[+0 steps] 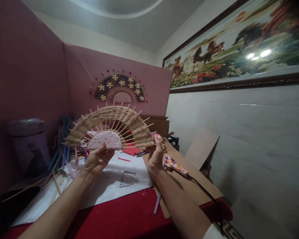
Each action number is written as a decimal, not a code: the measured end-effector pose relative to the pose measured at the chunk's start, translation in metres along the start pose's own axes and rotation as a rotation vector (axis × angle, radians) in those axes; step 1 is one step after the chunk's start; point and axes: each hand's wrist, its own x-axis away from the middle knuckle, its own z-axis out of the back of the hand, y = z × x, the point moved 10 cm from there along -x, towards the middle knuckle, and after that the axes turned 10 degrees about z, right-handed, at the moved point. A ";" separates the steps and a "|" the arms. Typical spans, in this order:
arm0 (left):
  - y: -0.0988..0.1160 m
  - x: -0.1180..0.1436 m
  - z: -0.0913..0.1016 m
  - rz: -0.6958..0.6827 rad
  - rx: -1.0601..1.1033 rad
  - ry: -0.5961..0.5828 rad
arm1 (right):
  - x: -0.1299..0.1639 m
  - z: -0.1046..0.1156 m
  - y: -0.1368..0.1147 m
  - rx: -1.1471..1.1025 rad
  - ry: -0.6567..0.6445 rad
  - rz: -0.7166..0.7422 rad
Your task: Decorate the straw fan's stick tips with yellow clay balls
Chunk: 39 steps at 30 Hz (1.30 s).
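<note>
A woven straw fan point(108, 114), shaped like a half ring with thin sticks poking out along its outer edge, is held up before me. At its base sits a padded pink half circle point(105, 141) with red spots. My left hand point(97, 161) pinches this padded part from below. Around the fan's right end, the fingers of my right hand point(156, 154) are closed; a small pink thing point(154, 135) shows by its fingertips, too small to name. A flower-patterned glue gun point(174, 165) lies to the right of that hand, its black cord trailing off.
Behind, a finished-looking fan with white flowers point(121, 83) hangs on a pink panel point(149, 79). White paper point(109, 189) and a cardboard sheet point(201, 191) cover parts of the red cloth point(119, 215). Loose sticks point(57, 186) and a jar-like container point(27, 146) stand left.
</note>
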 end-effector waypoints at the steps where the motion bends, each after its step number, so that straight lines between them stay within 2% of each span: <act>1: 0.000 0.001 0.000 0.000 -0.001 0.008 | 0.001 -0.001 0.002 -0.034 -0.009 -0.022; 4: 0.000 0.004 0.000 0.005 0.000 0.031 | 0.003 -0.001 0.007 -0.096 -0.003 -0.069; 9: 0.000 0.004 0.001 0.001 0.011 0.038 | 0.002 0.003 0.010 -0.037 0.024 -0.102; 22: 0.000 0.003 0.001 0.000 0.005 0.030 | 0.005 0.000 0.003 -0.020 0.017 -0.018; 34: -0.002 -0.002 0.006 -0.004 0.035 0.030 | 0.000 0.005 0.011 0.022 0.020 -0.040; 39: -0.002 -0.001 0.004 -0.010 0.012 0.021 | 0.000 0.003 0.007 0.000 0.015 -0.029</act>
